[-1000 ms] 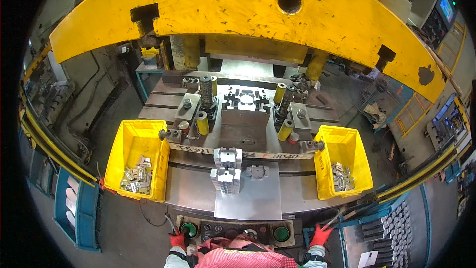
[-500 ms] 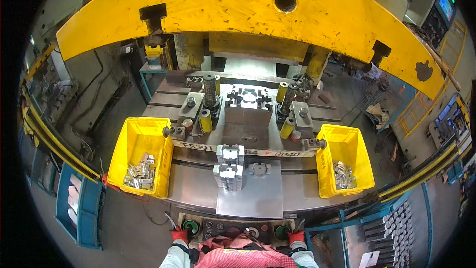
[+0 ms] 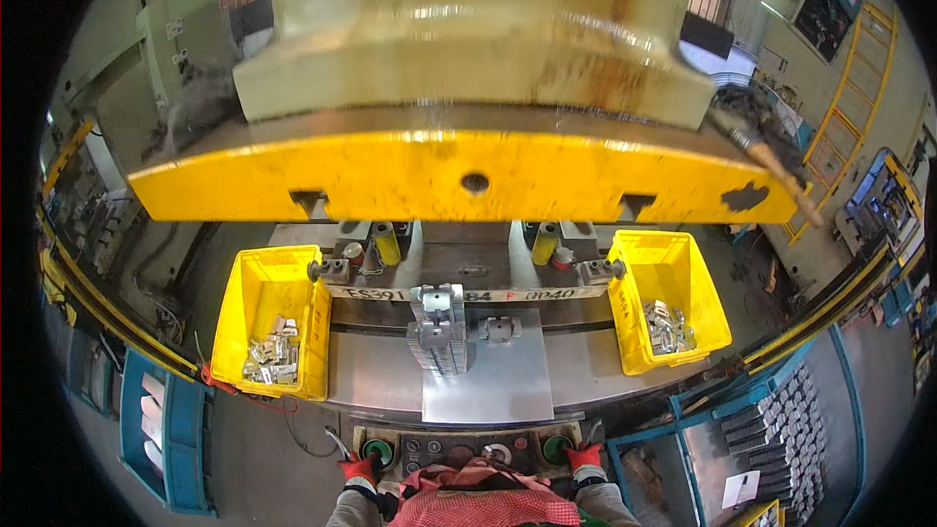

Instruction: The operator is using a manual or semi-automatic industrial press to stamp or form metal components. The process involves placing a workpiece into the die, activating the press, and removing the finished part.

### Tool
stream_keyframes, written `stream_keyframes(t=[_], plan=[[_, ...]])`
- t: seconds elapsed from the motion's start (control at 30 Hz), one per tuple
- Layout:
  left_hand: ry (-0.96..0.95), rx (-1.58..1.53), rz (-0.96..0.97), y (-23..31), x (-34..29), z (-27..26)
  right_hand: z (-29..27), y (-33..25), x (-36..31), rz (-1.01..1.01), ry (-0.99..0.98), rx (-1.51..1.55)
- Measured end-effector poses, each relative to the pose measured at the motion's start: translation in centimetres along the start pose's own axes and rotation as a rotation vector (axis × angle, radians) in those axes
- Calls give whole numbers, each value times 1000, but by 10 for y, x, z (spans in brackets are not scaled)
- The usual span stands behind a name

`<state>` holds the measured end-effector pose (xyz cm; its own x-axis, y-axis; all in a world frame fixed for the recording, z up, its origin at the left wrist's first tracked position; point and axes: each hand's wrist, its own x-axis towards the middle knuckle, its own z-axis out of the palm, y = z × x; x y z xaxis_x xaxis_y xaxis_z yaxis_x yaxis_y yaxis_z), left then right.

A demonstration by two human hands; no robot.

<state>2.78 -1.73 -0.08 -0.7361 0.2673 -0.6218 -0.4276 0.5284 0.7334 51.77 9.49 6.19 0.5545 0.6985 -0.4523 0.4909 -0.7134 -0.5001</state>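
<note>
My left hand [image 3: 361,467], in a red glove, rests at the left end of the control panel [image 3: 444,454], against a green-lined round button housing [image 3: 378,451]. My right hand [image 3: 586,460], also red-gloved, is at the matching green button housing [image 3: 556,449] on the right end. The fingers of both hands are too small and partly hidden to make out. Ahead, two stacks of grey metal parts [image 3: 437,346] stand on a bare metal sheet [image 3: 488,395], with a single metal part [image 3: 501,329] lying to their right. The yellow press ram [image 3: 390,176] is low over the die, hiding most of it.
Yellow bins holding small metal pieces stand left [image 3: 320,332] and right [image 3: 717,322] of the press bed. A blue cart [image 3: 171,429] is at lower left. A blue-framed rack [image 3: 698,468] with rows of metal parts is at lower right.
The yellow ram has come down, covering the die and guide posts that showed before. Both hands stay at the green button housings. The stacks and bins remain in place.
</note>
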Motion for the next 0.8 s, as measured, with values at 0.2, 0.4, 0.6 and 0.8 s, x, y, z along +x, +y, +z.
stream_keyframes(t=[0.2,0.4,0.6,0.8], plan=[[37,-38,26,-16,17,-2,0,-7,-4,-20,26,0],[38,-178,17,-17,15,-7,-4,-14,-8,22,-60,63],[180,-529,-85,-25,1,-81,2,49,65,129,468,801],[334,-581,689,178,-99,-68,-144,-152,-13,-240,471,1086]])
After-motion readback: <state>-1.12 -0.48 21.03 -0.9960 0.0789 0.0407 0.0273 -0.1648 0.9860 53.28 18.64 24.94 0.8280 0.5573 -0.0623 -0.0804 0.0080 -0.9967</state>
